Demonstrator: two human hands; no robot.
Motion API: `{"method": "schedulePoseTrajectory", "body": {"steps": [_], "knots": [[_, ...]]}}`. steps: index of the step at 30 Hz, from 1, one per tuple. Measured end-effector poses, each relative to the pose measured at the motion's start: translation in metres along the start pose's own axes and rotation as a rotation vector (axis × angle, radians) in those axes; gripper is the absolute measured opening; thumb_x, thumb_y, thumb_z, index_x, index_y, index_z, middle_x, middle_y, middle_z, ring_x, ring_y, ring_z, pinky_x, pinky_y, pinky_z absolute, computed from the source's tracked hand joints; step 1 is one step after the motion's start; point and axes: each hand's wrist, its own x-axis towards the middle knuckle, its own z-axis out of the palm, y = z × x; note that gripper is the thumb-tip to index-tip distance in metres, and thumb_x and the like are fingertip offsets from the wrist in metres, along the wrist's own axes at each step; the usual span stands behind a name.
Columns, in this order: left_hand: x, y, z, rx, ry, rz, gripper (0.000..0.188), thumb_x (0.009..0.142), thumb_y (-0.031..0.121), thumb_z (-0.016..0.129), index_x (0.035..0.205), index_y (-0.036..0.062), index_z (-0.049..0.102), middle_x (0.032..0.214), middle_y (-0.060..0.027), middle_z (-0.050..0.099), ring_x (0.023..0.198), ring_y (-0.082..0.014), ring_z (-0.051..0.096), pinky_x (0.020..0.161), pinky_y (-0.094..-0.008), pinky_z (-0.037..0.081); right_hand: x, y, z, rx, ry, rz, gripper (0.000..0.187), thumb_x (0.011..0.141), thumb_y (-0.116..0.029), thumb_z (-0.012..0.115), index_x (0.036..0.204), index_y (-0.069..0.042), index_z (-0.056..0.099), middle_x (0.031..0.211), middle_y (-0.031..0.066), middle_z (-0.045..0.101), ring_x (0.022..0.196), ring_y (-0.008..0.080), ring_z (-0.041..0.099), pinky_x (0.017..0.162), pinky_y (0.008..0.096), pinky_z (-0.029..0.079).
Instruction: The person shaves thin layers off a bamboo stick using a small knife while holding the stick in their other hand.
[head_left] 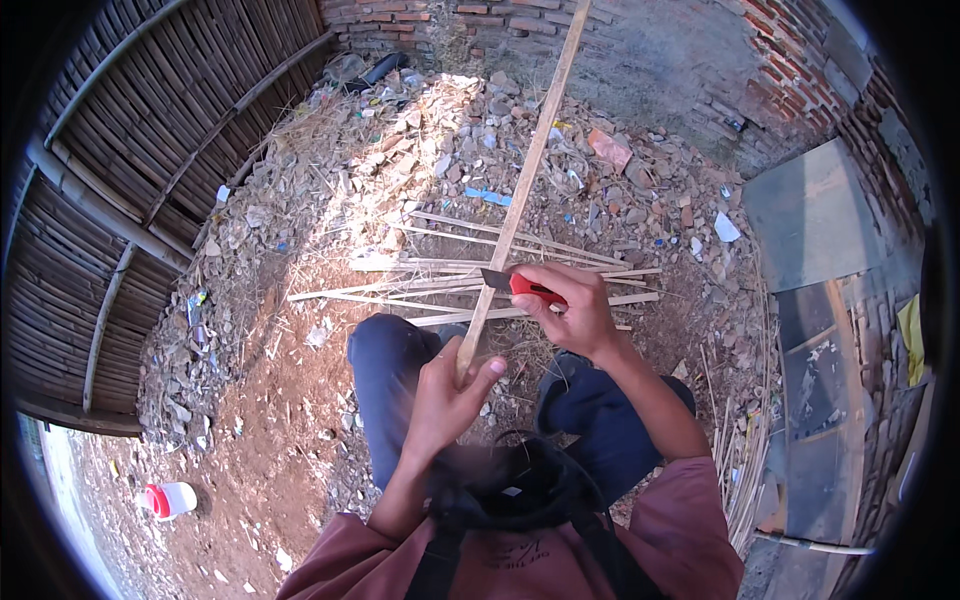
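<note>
Pale strip (530, 160), red knife (532, 289), white-and-red container (179, 498), contents hidden

Hands (442, 398) (578, 312), two; knife (528, 288), one; held strip (533, 170), one. Tub (180, 498) at eight o'clock, one. Piled strips (425, 266), over five.

- Bamboo strip (528, 170): long, narrow, pale, held slanting, its far end leaning right.
- Utility knife (522, 285): red handle, dark blade extended, crossing the strip's nearer part.

Rough outdoor yard (262, 410) with rubble (350, 185), brick wall (660, 75) and bamboo wall (185, 105).
</note>
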Motion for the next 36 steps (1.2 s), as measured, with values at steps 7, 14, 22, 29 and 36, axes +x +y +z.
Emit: {"method": "schedulePoseTrajectory", "body": {"steps": [7, 14, 22, 29, 36], "knots": [[0.005, -0.011, 0.002, -0.013, 0.078, 0.152, 0.041, 0.1, 0.033, 0.079, 0.1, -0.0042, 0.063, 0.066, -0.0065, 0.06, 0.063, -0.0085, 0.05, 0.057, -0.0326, 0.044, -0.01, -0.021, 0.011, -0.022, -0.177, -0.062, 0.031, 0.09, -0.029, 0.084, 0.11, -0.006, 0.077, 0.092, 0.0081, 0.077, 0.072, 0.0244, 0.075, 0.06, 0.0356, 0.058], [0.001, 0.0, -0.003, 0.1, 0.072, 0.14, 0.041, 0.099, 0.03, 0.081, 0.092, -0.006, 0.061, 0.065, -0.0097, 0.06, 0.064, -0.008, 0.051, 0.057, -0.0326, 0.045, -0.015, -0.02, 0.016, 0.015, -0.208, -0.122, 0.029, 0.088, -0.026, 0.083, 0.107, -0.005, 0.078, 0.079, 0.0076, 0.071, 0.061, 0.0253, 0.069, 0.053, 0.0361, 0.053], [0.0, 0.0, -0.001, 0.134, 0.119, 0.191, 0.03, 0.1, 0.022, 0.078, 0.109, -0.0052, 0.07, 0.07, -0.0095, 0.071, 0.058, -0.0107, 0.06, 0.057, -0.032, 0.048, -0.018, -0.029, 0.022, -0.054, -0.159, -0.125, 0.028, 0.088, -0.027, 0.081, 0.111, -0.011, 0.078, 0.077, 0.0051, 0.068, 0.062, 0.0244, 0.07, 0.052, 0.0373, 0.053], [0.0, 0.006, 0.0, 0.196, 0.138, 0.163, 0.029, 0.102, 0.023, 0.075, 0.11, -0.0041, 0.071, 0.074, -0.0157, 0.072, 0.059, -0.0158, 0.065, 0.058, -0.0347, 0.049, -0.018, -0.04, 0.021, -0.174, -0.124, -0.102, 0.027, 0.091, -0.028, 0.078, 0.113, -0.012, 0.075, 0.078, 0.0042, 0.067, 0.063, 0.0251, 0.071, 0.053, 0.0387, 0.054], [0.002, 0.007, 0.005, 0.136, 0.186, 0.174, 0.04, 0.102, 0.024, 0.076, 0.083, -0.0052, 0.057, 0.061, -0.0061, 0.045, 0.061, -0.0114, 0.035, 0.053, -0.0353, 0.033, -0.018, -0.042, 0.019, -0.275, -0.108, -0.105, 0.027, 0.092, -0.027, 0.078, 0.115, -0.014, 0.074, 0.076, 0.0034, 0.065, 0.062, 0.0226, 0.069, 0.053, 0.0375, 0.053]]}}
